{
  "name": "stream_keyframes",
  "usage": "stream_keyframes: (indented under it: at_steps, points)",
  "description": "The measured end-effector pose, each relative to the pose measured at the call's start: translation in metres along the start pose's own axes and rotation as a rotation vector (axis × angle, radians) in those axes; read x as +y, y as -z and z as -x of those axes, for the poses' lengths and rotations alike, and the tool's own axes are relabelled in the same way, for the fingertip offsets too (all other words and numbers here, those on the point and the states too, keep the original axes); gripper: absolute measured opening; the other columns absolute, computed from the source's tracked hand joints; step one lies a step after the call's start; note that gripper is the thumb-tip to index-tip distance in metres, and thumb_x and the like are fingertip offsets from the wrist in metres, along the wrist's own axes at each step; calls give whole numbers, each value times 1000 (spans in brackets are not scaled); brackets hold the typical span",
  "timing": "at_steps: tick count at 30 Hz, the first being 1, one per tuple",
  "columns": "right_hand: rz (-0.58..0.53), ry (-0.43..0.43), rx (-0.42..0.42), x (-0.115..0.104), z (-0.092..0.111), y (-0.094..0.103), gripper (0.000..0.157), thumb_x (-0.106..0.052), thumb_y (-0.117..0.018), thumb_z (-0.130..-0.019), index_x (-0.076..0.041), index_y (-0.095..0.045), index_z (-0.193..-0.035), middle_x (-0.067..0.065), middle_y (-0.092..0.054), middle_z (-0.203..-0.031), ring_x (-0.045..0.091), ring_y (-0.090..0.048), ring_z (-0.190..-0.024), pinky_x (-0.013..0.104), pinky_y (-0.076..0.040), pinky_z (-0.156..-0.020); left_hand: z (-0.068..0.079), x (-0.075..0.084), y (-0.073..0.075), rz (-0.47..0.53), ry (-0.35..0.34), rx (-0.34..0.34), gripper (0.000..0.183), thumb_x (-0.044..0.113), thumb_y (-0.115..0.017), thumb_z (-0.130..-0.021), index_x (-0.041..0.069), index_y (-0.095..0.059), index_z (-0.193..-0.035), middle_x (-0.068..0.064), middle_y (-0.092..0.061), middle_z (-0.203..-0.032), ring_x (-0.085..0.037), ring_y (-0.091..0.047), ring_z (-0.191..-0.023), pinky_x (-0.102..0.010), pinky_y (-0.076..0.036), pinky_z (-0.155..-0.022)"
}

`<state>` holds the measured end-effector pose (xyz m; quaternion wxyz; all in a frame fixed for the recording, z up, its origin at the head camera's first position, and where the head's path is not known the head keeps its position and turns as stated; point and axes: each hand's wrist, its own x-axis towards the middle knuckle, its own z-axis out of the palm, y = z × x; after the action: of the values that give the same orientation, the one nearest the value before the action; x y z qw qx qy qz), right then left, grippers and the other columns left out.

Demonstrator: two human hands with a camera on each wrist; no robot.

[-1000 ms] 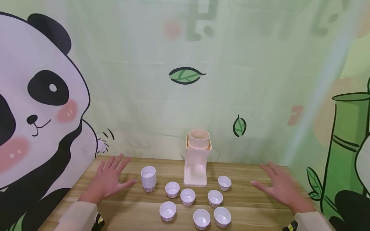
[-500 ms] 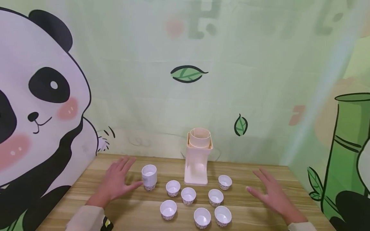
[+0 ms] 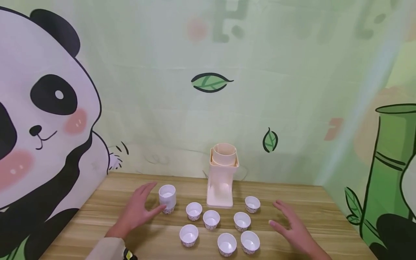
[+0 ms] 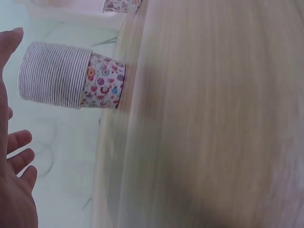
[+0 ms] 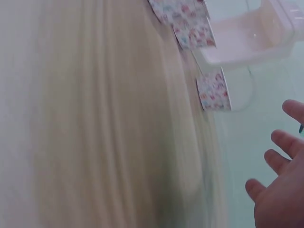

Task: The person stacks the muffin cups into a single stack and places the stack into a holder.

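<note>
A stack of nested paper cups, white inside with a colourful print on the outer wall, stands upright at the left of the table. Beside it my left hand spreads thumb and fingers around the stack's near left side. In the left wrist view a gap shows between that hand and the cup stack. My right hand hovers at the right, thumb apart from the fingers, holding nothing. Closest to it are a single paper cup and another paper cup.
Several single cups stand upright across the middle, among them one cup at the front left. Behind them rises a pink stand with a round pink holder on top. A printed cloth hangs behind the wooden table.
My left hand has moved right, up to the cup stack. My right hand has come inward to the left and lower. The cups and the stand have stayed in place.
</note>
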<state>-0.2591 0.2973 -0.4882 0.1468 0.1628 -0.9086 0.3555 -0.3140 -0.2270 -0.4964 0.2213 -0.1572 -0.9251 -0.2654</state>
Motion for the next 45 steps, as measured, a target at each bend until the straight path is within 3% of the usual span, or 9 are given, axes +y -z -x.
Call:
stream_keyframes:
  at_steps: [3, 6, 9, 11, 16, 24, 29, 45]
  points:
    - [-30, 22, 16, -3, 3, -8, 58, -25, -71, -96, -6, -51, -147, 21, -46, -155, 42, -44, -140, 67, -44, -106, 1, 3, -2, 32, 27, -1, 92, 54, -78, -85, 6, -41, -154, -24, -46, -153, -46, -43, -140, -69, -37, -113]
    - [-78, 18, 23, -4, 5, -13, 56, -22, -72, -96, -9, -53, -146, 16, -51, -152, 18, -49, -137, 47, -50, -106, 1, 4, -2, 55, 53, -10, 91, 54, -77, -86, 6, -40, -154, -24, -44, -155, -46, -41, -142, -70, -36, -113]
    - [-200, -8, -1, -5, 7, -17, 56, -18, -72, -95, -6, -53, -146, 18, -52, -152, -4, -47, -131, 33, -52, -105, 0, 6, -2, 87, 76, -17, 91, 54, -77, -87, 6, -39, -154, -24, -44, -155, -47, -40, -142, -70, -35, -113]
    - [-316, -44, -36, -5, 8, -20, 56, -15, -71, -96, -1, -51, -146, 23, -50, -152, -11, -45, -129, 29, -52, -104, 0, 7, -2, 111, 88, -19, 91, 54, -77, -87, 6, -39, -154, -24, -44, -155, -47, -42, -142, -69, -35, -114]
    - [-511, -114, -122, -5, 9, -27, 54, -7, -69, -96, 9, -49, -144, 33, -50, -148, 1, -58, -124, 21, -53, -99, 0, 8, -4, 171, 101, -23, 91, 49, -79, -87, 3, -40, -153, -24, -46, -153, -47, -45, -140, -68, -37, -114]
    - [-552, -70, -211, -6, 15, -34, 43, -7, -71, -95, 11, -59, -131, 31, -63, -132, 5, -64, -119, 16, -50, -100, -2, 7, -10, 241, 148, -50, 89, 47, -78, -88, 2, -38, -154, -24, -46, -153, -46, -46, -139, -64, -41, -113]
    - [-587, -79, -245, -6, 18, -36, 47, -7, -75, -91, 13, -59, -130, 33, -62, -132, 1, -64, -118, 15, -50, -100, -6, 8, -12, 295, 193, -75, 93, 50, -77, -88, 3, -35, -156, -23, -43, -156, -45, -44, -142, -60, -40, -116]
    - [-680, -18, -337, -3, 19, -44, 56, -5, -79, -88, 19, -53, -132, 40, -58, -131, 4, -66, -116, 16, -51, -99, -18, 8, -21, 552, 269, -92, 80, 27, -80, -90, -3, -39, -152, -25, -47, -154, -42, -45, -143, -50, -38, -119]
